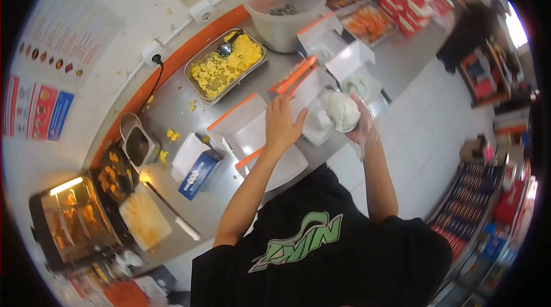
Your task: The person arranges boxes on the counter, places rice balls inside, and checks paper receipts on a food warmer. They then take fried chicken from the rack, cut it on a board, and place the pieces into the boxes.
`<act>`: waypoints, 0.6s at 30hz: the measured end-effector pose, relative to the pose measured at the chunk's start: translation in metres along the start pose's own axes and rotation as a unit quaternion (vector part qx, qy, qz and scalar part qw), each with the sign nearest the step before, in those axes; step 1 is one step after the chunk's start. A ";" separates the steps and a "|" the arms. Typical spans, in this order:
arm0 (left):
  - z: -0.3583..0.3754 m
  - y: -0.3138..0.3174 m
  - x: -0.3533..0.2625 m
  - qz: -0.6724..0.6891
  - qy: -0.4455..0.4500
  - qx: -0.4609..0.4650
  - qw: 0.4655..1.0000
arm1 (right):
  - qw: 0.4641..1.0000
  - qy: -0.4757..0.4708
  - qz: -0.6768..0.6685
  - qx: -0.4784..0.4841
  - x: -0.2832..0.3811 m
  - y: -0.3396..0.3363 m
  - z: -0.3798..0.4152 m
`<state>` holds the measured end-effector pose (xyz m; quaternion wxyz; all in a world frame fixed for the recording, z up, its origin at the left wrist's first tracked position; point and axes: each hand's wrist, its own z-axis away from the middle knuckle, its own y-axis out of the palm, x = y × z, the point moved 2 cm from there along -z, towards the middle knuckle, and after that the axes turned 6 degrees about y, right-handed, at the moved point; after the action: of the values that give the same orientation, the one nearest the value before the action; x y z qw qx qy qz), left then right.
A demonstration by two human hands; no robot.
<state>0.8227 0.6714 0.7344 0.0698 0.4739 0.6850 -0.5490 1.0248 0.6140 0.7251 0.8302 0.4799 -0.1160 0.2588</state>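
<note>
My right hand, in a clear plastic glove, is closed around a rounded white lump, smooth on top; I cannot tell what it is. My bare left hand has its fingers stretched out and thumb apart, the fingertips right at the orange-edged flap of a takeaway box. White contents show in the box below the lump. To the left of my left hand lies an opened takeaway box with a white inside. Another box stands open beyond the lump.
A metal tray holds yellow food and a serving spoon. Behind stands a large plastic tub. A blue carton, a knife and a cutting board lie left, near a lit glass-fronted oven. A person stands far right.
</note>
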 end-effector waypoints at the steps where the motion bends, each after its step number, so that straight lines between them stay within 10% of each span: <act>1: 0.001 0.008 -0.003 -0.005 -0.020 -0.015 1.000 | 1.000 0.020 0.016 0.006 0.019 0.008 -0.004; 4: -0.017 0.023 -0.001 -0.166 -0.159 0.020 0.973 | 0.958 -0.120 0.259 0.018 0.069 0.005 -0.056; 8: 0.015 0.039 -0.029 -0.109 -0.137 0.062 0.983 | 0.875 -0.070 0.474 0.066 0.105 0.082 -0.067; 13: 0.046 0.063 -0.053 -0.121 -0.081 0.072 0.987 | 0.700 0.265 0.616 0.248 0.064 0.046 -0.157; 18: 0.056 0.064 -0.061 -0.113 -0.070 0.040 0.990 | 0.731 0.213 0.640 0.099 0.022 0.051 -0.184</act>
<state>0.8780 0.5878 0.7067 0.0357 0.3560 0.7050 -0.6124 1.0054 0.7993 0.6779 0.4185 0.3037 -0.1895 0.8347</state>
